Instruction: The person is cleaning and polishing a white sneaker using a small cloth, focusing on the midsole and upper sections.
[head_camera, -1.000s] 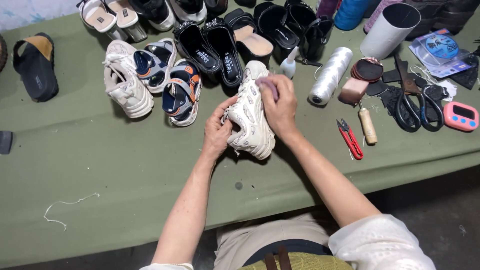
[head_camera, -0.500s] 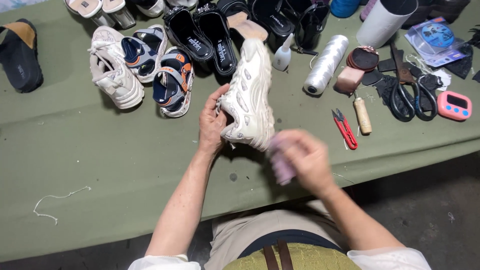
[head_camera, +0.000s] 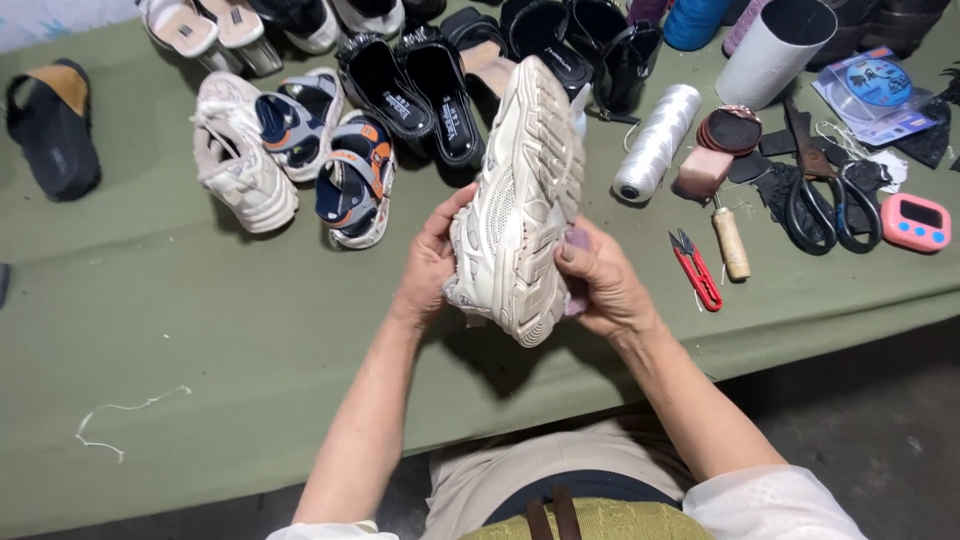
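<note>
A white mesh sneaker (head_camera: 520, 200) is held up above the green table (head_camera: 200, 330), turned on its side with the ridged sole facing right. My left hand (head_camera: 432, 262) grips its upper from the left. My right hand (head_camera: 603, 280) presses against the sole side near the heel, with a small purple cloth (head_camera: 578, 240) pinched between its fingers and the shoe.
A matching white sneaker (head_camera: 235, 165), two blue-orange sandals (head_camera: 345, 180), black shoes (head_camera: 420, 95) and a black slide (head_camera: 55, 125) lie behind. A white thread spool (head_camera: 655, 140), red snips (head_camera: 695, 268), a wooden-handled awl (head_camera: 730, 240), black scissors (head_camera: 830, 200) and a pink timer (head_camera: 915, 222) lie right.
My right hand left the shoe, dropped toward the table edge with the purple cloth, then came back against the sole. The shoe is now tilted with its sole facing right.
</note>
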